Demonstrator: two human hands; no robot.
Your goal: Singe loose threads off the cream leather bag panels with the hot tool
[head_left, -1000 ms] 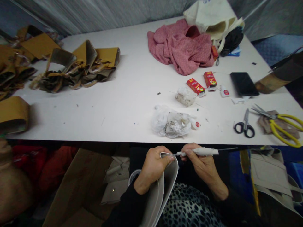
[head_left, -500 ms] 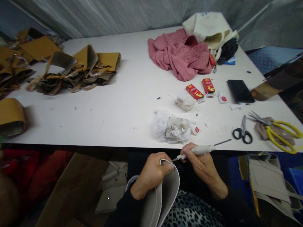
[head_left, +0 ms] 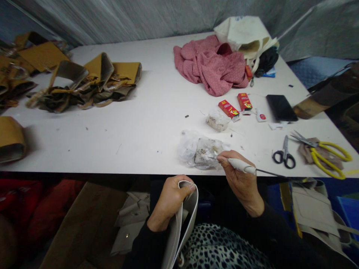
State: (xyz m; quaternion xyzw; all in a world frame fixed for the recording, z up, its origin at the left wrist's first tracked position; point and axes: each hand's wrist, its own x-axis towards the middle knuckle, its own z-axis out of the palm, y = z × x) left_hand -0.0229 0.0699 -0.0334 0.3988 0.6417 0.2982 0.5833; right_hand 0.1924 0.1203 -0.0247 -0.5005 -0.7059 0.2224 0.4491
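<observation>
Right hand (head_left: pixel 243 183) closed around a white-handled tool (head_left: pixel 241 165), tip at the white-smeared block (head_left: pixel 206 152) on the bench (head_left: pixel 140 145), left hand (head_left: pixel 167 201) pinching a folded grey piece (head_left: pixel 173 239) by its upper edge.

Two hands (head_left: pixel 244 185), one white-handled tool (head_left: pixel 241 166), two scissors (head_left: pixel 285 152)

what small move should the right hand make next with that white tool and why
Probably touch the white tool lightly to the stained block, if it isn't touching already: the right hand holds its tip right at the block, though contact is unclear, while the left hand pinches the beige piece by its rim, apart from the tool.
</observation>
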